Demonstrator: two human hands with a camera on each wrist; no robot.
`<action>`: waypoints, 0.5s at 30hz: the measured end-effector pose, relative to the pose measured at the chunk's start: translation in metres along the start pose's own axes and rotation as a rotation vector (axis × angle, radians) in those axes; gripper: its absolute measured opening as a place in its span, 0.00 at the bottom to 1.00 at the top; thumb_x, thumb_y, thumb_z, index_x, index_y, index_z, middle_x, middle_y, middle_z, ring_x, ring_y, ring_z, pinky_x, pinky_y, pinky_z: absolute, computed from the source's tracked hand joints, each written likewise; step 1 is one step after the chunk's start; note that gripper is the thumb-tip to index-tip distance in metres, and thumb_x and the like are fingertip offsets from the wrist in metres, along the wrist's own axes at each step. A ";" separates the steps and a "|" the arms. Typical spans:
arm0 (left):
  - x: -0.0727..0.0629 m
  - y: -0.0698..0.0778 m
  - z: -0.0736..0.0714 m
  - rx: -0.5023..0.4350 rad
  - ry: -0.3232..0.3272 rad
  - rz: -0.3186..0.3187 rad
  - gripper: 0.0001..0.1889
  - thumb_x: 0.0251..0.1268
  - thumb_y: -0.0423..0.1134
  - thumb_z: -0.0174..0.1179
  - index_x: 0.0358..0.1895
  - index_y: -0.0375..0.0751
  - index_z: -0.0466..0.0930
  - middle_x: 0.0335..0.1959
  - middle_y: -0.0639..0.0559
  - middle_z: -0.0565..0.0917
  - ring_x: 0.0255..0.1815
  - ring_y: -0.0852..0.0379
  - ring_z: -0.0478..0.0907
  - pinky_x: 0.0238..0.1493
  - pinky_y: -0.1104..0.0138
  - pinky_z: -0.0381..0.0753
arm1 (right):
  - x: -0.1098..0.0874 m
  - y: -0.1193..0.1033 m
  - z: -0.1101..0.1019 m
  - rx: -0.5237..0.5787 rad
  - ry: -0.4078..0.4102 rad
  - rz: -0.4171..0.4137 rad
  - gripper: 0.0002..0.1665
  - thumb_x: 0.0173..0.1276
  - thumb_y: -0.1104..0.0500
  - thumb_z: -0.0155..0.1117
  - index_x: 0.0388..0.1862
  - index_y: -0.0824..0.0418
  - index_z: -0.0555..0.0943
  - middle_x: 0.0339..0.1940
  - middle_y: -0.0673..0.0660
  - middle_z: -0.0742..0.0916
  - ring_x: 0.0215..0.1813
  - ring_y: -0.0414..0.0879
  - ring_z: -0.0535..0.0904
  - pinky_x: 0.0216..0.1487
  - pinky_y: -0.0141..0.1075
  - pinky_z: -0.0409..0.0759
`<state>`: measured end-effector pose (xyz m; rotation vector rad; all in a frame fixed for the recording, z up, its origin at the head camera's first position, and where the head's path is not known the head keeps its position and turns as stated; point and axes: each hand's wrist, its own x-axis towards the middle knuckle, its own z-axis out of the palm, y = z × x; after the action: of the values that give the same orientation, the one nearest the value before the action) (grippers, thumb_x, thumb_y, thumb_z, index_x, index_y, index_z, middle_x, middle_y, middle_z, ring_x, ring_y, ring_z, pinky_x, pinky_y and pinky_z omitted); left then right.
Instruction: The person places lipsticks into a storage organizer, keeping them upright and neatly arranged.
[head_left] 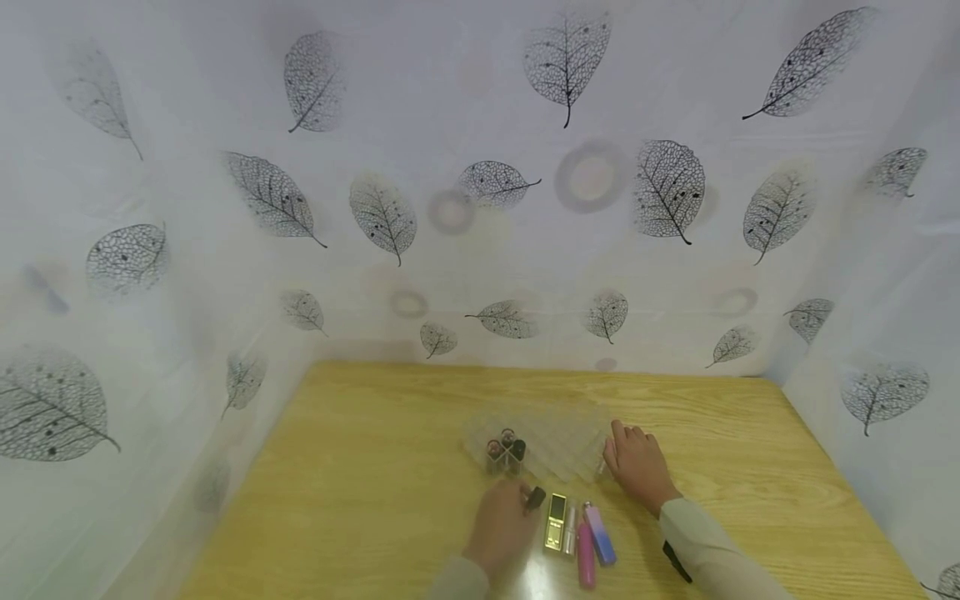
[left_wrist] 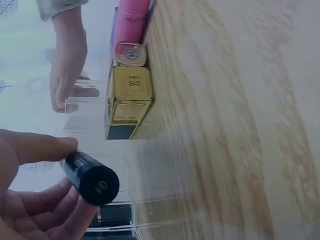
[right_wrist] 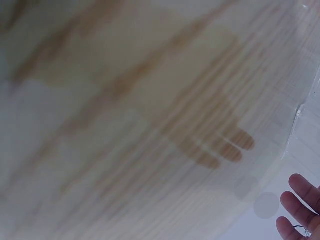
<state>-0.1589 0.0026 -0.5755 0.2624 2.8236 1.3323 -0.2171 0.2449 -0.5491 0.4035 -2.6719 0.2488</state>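
Note:
My left hand (head_left: 502, 521) pinches a black lipstick tube (left_wrist: 92, 180) between thumb and fingers; its round end, marked 01, faces the left wrist camera. The tube is just in front of a clear divided lipstick organizer (head_left: 562, 442). Several dark lipsticks (head_left: 494, 451) stand upright in the organizer's left compartments. At the organizer's right end, my right hand (head_left: 639, 467) touches the edge, its fingers (right_wrist: 300, 207) loosely extended and slightly spread in the right wrist view. Right of the left hand lie a gold lipstick (head_left: 555, 522), a clear-and-silver tube (head_left: 569, 529), a pink tube (head_left: 586, 557) and a pink-to-blue tube (head_left: 600, 533).
A wooden table (head_left: 360, 483) carries everything. Behind it and along both sides hangs a pale curtain (head_left: 465, 250) printed with dark leaf skeletons. A black band (head_left: 677, 562) shows under the right sleeve.

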 end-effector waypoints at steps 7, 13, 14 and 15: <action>0.000 0.021 -0.017 -0.145 -0.035 -0.070 0.09 0.53 0.39 0.65 0.39 0.47 0.80 0.30 0.59 0.81 0.27 0.68 0.74 0.26 0.76 0.75 | 0.000 0.000 0.001 -0.004 -0.017 0.007 0.08 0.65 0.60 0.50 0.35 0.65 0.68 0.17 0.55 0.73 0.25 0.53 0.73 0.27 0.47 0.73; 0.000 0.038 -0.033 -0.238 -0.034 -0.075 0.12 0.53 0.39 0.66 0.41 0.43 0.79 0.30 0.57 0.81 0.28 0.67 0.75 0.28 0.77 0.77 | 0.000 0.001 0.002 -0.008 -0.019 0.004 0.07 0.65 0.60 0.51 0.34 0.64 0.67 0.16 0.54 0.72 0.24 0.52 0.71 0.26 0.46 0.72; 0.001 0.039 -0.034 -0.242 -0.031 -0.077 0.12 0.53 0.39 0.66 0.41 0.42 0.79 0.31 0.57 0.81 0.28 0.67 0.75 0.28 0.77 0.77 | 0.000 0.002 0.002 -0.009 -0.021 0.004 0.07 0.65 0.60 0.51 0.34 0.64 0.67 0.16 0.54 0.72 0.24 0.51 0.71 0.26 0.46 0.72; 0.002 0.040 -0.035 -0.244 -0.024 -0.071 0.13 0.52 0.39 0.66 0.41 0.41 0.79 0.31 0.56 0.81 0.29 0.66 0.75 0.29 0.77 0.77 | 0.000 0.002 0.002 -0.010 -0.019 0.003 0.07 0.65 0.60 0.51 0.34 0.64 0.67 0.16 0.54 0.72 0.24 0.51 0.71 0.26 0.46 0.72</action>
<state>-0.1574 0.0014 -0.5224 0.1704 2.5887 1.6250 -0.2187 0.2460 -0.5508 0.4007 -2.6916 0.2332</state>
